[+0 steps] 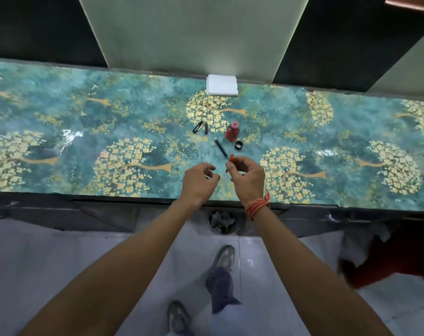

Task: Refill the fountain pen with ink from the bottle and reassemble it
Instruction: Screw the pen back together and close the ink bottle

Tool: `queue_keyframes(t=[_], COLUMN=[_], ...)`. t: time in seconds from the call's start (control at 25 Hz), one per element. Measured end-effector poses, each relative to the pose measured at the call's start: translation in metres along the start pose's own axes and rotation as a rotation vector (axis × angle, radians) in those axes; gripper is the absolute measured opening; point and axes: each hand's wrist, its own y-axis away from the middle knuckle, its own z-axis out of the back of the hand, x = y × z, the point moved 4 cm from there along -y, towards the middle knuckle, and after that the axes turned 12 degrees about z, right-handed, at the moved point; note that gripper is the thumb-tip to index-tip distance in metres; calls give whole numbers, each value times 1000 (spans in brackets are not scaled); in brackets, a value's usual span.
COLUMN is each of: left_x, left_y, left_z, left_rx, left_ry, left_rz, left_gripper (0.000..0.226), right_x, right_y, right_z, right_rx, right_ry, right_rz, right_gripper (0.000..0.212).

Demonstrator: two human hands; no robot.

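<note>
My right hand (246,177) pinches a small orange dropper or syringe (230,161) upright above the counter's near part. Just left of it, my left hand (200,181) hovers with curled fingers and nothing visible in it. A slim black pen part (221,147) lies diagonally on the counter just beyond the hands. The red ink bottle (233,130) stands uncapped behind it, with its black cap (239,145) to the right. Two more short black pen pieces, the pen cap (198,126) and the pen section (206,127), lie to the left of the bottle.
A folded white tissue (222,84) lies at the counter's back edge against the wall. The counter (85,132) has a glossy teal and gold floral top. Below its front edge are a floor drain (224,221), my shoes and a red and white cloth (388,258) at right.
</note>
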Motion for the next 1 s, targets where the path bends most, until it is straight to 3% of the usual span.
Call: queue_keyframes(t=[0.32, 0.4, 0.52, 0.6, 0.68, 0.8, 1.0], left_x=[-44, -47, -49, -49, -52, -52, -44], left_y=[-115, -129, -152, -160, -157, -135, -113], left_z=[-46, -51, -51, -45, -36, -18, 4], left_rx=[-50, -69, -56, -17, 26, 86, 48], left_ry=[-234, -247, -262, -239, -209, -62, 125], left_rz=[315, 347, 315, 305, 209, 19, -108], left_gripper=[47, 42, 26, 29, 33, 11, 18], right_x=[-35, -40, -39, -37, -31, -16, -3], right_y=[-100, -115, -132, -139, -143, -147, -144], right_z=[-11, -10, -15, -22, -29, -39, -53], right_rx=[45, 67, 100, 92, 63, 10, 24], right_ry=[117, 141, 154, 128, 80, -16, -25], right_rz=[10, 17, -2, -41, -62, -54, 25], right_gripper=[8, 10, 9, 12, 14, 10, 10])
